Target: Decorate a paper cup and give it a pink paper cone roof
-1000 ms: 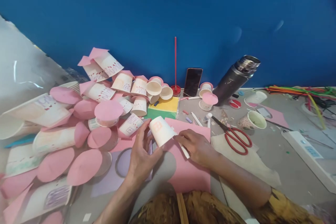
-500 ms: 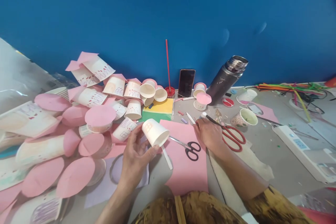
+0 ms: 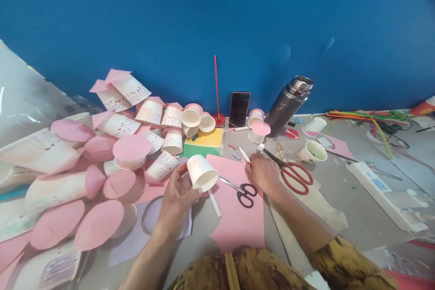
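My left hand (image 3: 176, 197) grips a white paper cup (image 3: 201, 173), tilted on its side with its mouth facing toward me. My right hand (image 3: 263, 173) reaches across the pink paper sheet (image 3: 238, 217), fingers curled around a white marker (image 3: 244, 155) near a small glue bottle (image 3: 261, 148). Black-handled scissors (image 3: 243, 190) lie on the pink sheet between my hands. Beside them a second white pen (image 3: 214, 201) rests below the cup. Red-handled scissors (image 3: 292, 172) lie just right of my right hand.
A heap of decorated paper cups with pink lids (image 3: 112, 154) fills the left. At the back stand a phone (image 3: 239, 108), a steel flask (image 3: 287, 105), a red stick in a base (image 3: 216, 88) and a yellow-green paper pad (image 3: 205, 140). Coloured straws (image 3: 370, 118) and a white power strip (image 3: 380, 188) lie right.
My right hand left the cup and the white pen on the pink sheet, moved right and away to the marker by the red scissors. The black scissors came into view. My left hand kept the cup.
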Tool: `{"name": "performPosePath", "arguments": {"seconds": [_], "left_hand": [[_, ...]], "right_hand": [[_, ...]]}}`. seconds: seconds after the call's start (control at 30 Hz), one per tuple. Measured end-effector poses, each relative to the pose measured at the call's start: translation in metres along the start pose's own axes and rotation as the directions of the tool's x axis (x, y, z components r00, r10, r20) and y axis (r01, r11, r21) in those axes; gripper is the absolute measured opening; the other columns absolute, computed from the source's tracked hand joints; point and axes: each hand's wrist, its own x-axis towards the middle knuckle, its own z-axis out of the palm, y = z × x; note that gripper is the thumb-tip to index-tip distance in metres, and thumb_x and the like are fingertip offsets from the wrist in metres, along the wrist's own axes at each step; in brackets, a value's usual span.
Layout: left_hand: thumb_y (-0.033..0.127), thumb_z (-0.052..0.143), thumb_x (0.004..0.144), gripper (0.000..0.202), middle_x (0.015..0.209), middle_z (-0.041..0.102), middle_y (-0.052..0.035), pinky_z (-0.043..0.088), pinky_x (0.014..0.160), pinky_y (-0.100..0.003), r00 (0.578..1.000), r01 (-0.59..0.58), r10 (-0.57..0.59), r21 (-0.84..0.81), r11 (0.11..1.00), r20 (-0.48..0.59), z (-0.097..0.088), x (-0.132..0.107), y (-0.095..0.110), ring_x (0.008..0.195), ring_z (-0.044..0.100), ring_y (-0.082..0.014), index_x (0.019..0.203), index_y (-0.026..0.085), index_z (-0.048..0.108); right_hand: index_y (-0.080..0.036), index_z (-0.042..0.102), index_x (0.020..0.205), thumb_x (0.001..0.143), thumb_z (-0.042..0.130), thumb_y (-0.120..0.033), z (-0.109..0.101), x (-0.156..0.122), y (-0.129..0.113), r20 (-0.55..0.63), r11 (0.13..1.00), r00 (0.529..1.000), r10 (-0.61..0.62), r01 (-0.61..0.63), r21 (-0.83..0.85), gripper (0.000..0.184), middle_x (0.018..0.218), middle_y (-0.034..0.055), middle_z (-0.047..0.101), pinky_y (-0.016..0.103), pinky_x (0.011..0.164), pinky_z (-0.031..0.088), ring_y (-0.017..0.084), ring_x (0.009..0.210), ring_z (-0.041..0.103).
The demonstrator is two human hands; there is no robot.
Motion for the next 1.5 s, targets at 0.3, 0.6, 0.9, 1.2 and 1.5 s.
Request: {"name": "performPosePath", "arguments": {"seconds": [0.3,0.6,0.9,1.2,1.5], "left_hand": [[0.021,0.094,0.055,0.07,0.135,0.064,-0.008,0.057,0.07,-0.025,0.999,0.031,-0.031,0.016,0.999,-0.017,0.003,0.001,0.001,0.126,0.061,-0.0311,0.118,0.023,0.063],[0.024,0.093,0.06,0.068,0.137,0.066,-0.0096,0.057,0.076,-0.029,0.999,0.026,-0.027,0.038,0.999,0.032,0.003,-0.002,0.002,0.121,0.065,-0.0301,0.121,0.024,0.064],[0.026,0.094,0.059,0.067,0.13,0.066,-0.009,0.056,0.072,-0.029,0.998,0.032,-0.035,0.064,0.997,0.045,0.005,-0.004,0.007,0.119,0.063,-0.0294,0.12,0.023,0.066],[0.024,0.095,0.061,0.069,0.121,0.07,-0.006,0.057,0.073,-0.028,0.996,0.079,-0.08,0.018,0.997,0.037,0.003,-0.001,0.007,0.107,0.067,-0.024,0.123,0.024,0.064],[0.024,0.092,0.058,0.069,0.118,0.067,-0.0051,0.056,0.08,-0.031,0.994,0.113,-0.113,-0.004,0.994,0.004,0.008,0.004,0.004,0.107,0.063,-0.0233,0.121,0.021,0.065]], "right_hand": [[-0.014,0.068,0.115,0.096,0.053,-0.019,-0.003,-0.001,-0.003,0.031,0.999,1.0,0.0,-0.002,0.044,0.025,0.108,0.0169,0.077,0.034,0.074,0.051,0.031,0.096,0.078],[-0.011,0.064,0.118,0.095,0.051,-0.016,-0.009,-0.005,-0.005,0.044,0.998,0.999,-0.024,0.021,0.065,0.026,0.104,0.0186,0.078,0.034,0.073,0.05,0.032,0.097,0.078],[-0.011,0.069,0.112,0.093,0.054,-0.019,-0.006,-0.007,-0.002,0.052,0.989,0.997,-0.051,0.043,0.144,0.025,0.112,0.0185,0.075,0.032,0.075,0.048,0.029,0.098,0.075],[-0.018,0.064,0.114,0.094,0.058,-0.024,-0.02,-0.01,0.008,-0.033,0.938,0.999,0.002,0.009,0.346,0.022,0.097,0.0108,0.078,0.032,0.074,0.046,0.027,0.089,0.074],[-0.027,0.065,0.11,0.085,0.07,-0.035,-0.044,-0.005,0.077,-0.233,-0.08,0.966,0.111,0.242,0.967,0.027,0.063,-0.0042,0.065,0.027,0.049,0.029,0.014,0.049,0.045]]}}
